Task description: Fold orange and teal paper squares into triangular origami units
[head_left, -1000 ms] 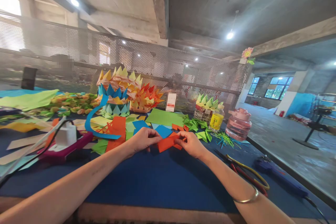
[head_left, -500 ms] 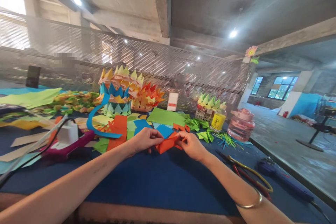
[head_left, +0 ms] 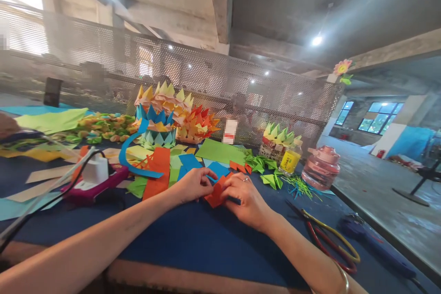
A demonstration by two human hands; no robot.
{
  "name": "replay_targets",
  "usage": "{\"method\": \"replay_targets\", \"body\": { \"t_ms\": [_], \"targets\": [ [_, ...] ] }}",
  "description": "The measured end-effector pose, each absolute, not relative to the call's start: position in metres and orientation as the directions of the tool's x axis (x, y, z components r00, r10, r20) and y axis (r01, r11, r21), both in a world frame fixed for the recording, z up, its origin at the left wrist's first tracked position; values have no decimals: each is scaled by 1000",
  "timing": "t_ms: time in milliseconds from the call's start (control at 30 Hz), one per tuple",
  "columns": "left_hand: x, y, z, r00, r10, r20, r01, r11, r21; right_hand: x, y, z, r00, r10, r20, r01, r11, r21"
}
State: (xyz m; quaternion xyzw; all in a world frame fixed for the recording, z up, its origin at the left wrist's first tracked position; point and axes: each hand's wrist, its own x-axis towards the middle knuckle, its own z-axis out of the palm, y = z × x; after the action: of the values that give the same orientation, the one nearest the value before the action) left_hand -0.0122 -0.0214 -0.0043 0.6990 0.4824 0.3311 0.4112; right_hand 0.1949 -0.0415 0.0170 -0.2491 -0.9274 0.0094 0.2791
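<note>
A small folded piece of orange paper (head_left: 215, 195) is between my two hands, just above the dark blue table cover. My left hand (head_left: 197, 184) pinches its left edge with thumb and fingertips. From the right, my right hand (head_left: 244, 200) closes its bent fingers on the other side and hides part of the paper. Right behind them lie blue paper pieces (head_left: 188, 163) and a green sheet (head_left: 220, 150). Left of my left hand is a flat orange strip (head_left: 156, 172), near a curved blue strip (head_left: 124, 158).
Paper-point rings (head_left: 161, 121) stand at the back. Scissors (head_left: 330, 239) and a blue corded tool (head_left: 375, 243) lie at right, below a pink water jug (head_left: 321, 169) and a yellow-labelled bottle (head_left: 290, 158). A power strip (head_left: 98, 183) with cables is at left. Someone's hand (head_left: 7, 125) shows far left.
My right hand has moved left and over the orange paper, which shows less and is tilted differently. The view has shifted slightly. Another person's hand has appeared at the far left.
</note>
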Motion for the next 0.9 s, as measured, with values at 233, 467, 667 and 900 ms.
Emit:
{"method": "replay_targets", "body": {
  "t_ms": [233, 467, 667, 900],
  "targets": [
    [-14, -44, -1, 404, 883, 240, 603, -455, 656, 211, -53, 12, -784, 394, 481, 424, 904, -49],
    [-22, -72, -2, 663, 571, 484, 490, -820, 297, 217, -54, 17, -844, 344, 412, 340, 937, -85],
    [-25, -80, -8, 774, 342, 533, 341, -934, 104, 219, -52, 27, -880, 350, 322, 274, 926, -259],
    [-27, -81, -12, 785, 377, 491, 369, -922, 119, 220, -53, 28, -855, 472, 217, 353, 834, -425]
  ]
}}
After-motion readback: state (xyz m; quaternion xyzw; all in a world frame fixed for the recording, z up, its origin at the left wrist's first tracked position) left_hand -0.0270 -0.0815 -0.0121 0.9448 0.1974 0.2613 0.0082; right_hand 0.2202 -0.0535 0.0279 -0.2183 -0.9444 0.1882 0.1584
